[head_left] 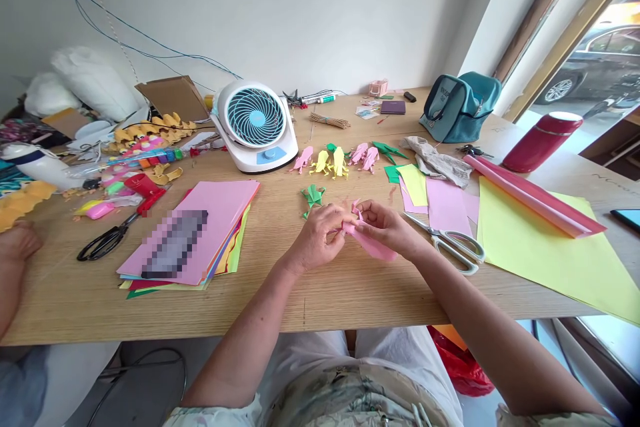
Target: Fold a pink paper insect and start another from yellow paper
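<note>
Paper (376, 248), pink and partly folded, is held over the wooden table (350, 303), straight in front of your body. Your left hand (323, 237) has its thumb and fingers closed on the narrow end — your right hand (384, 223) pinches the same piece from the other side, fingertips drawn close together, and the wide flap shows below them. Just beyond your left hand lies a green folded figure (313, 196). Farther back you have a row of small folded figures (339, 161) in pink, yellow and green, right of a white fan (256, 117). Near your right forearm lie pale-handled scissors (443, 236); past them, a large yellow sheet (545, 267) has a red roll (540, 200) lying across it. To your left sits a stack of coloured sheets (227, 203) — beyond it are black-handled scissors (123, 227), and another person's hand (20, 240) rests farther left.
</note>
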The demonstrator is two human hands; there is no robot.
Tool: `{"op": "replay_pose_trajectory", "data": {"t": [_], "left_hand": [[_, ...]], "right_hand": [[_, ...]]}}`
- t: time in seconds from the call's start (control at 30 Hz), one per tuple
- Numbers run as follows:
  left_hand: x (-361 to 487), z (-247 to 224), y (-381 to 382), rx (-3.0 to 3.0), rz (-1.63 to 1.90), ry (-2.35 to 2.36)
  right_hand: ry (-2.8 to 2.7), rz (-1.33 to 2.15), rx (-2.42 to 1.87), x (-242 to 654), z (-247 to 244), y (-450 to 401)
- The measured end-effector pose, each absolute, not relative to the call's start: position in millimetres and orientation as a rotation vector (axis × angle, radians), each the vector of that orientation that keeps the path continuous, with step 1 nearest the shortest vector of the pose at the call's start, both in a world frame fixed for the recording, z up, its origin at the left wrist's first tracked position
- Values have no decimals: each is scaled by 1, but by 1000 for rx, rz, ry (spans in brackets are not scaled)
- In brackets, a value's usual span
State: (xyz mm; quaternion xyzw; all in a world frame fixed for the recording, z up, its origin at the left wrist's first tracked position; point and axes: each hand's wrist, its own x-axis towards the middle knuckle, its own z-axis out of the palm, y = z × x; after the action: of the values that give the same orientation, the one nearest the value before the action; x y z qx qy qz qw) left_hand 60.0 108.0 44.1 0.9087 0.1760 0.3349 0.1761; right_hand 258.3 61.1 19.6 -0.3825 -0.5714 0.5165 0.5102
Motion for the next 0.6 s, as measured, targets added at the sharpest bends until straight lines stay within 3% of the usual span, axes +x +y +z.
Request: {"op": "replay_pose_trajectory", "data": {"t": [0.6], "left_hand": [[57,44,117,2562,954,405]], "right_hand": [[-1489,1231,-979,265,23,60]]}}
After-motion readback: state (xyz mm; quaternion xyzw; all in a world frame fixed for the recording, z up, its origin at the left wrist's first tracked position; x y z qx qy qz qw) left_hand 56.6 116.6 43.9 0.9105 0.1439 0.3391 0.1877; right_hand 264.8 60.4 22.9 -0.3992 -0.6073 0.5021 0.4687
